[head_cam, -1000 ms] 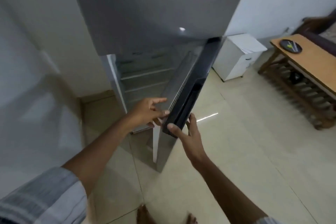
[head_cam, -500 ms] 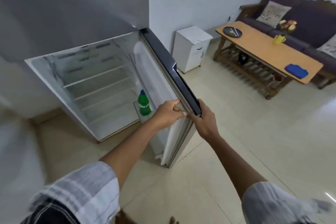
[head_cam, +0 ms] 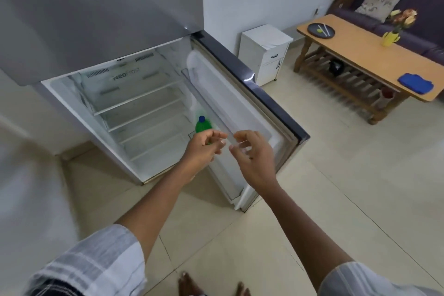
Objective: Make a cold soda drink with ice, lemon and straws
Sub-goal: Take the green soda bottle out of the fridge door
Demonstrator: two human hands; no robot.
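In front of an open refrigerator [head_cam: 134, 103], two bare hands are seen raised side by side, neither holding anything. The left hand [head_cam: 204, 149] is shown with its fingers [head_cam: 217, 136] loosely curled and slightly spread, empty; the right hand [head_cam: 254, 158] is shown with its fingers [head_cam: 240, 137] bent and parted, also empty, the fingertips of the two hands near each other but apart. Just beyond the left fingers, partly covered by them, a green soda bottle [head_cam: 203, 125] with a blue cap is seen standing upright in the lower shelf of the swung-open door [head_cam: 240, 103]; its label cannot be read. The bottle's upper part is rounded, glossy and bright green, and its lower part is hidden behind the left hand. Beyond the bottle, the bare white shelves of the compartment are visible. Well away to the right of the right fingers, a wooden table [head_cam: 370, 55] is seen bearing a dark plate [head_cam: 321, 30] with two pale straws [head_cam: 323, 29] and a small green piece of fruit [head_cam: 319, 30], a yellow vase [head_cam: 390, 37] of flowers and a folded blue cloth [head_cam: 415, 82]. A small white cabinet [head_cam: 264, 53] stands between refrigerator and table.
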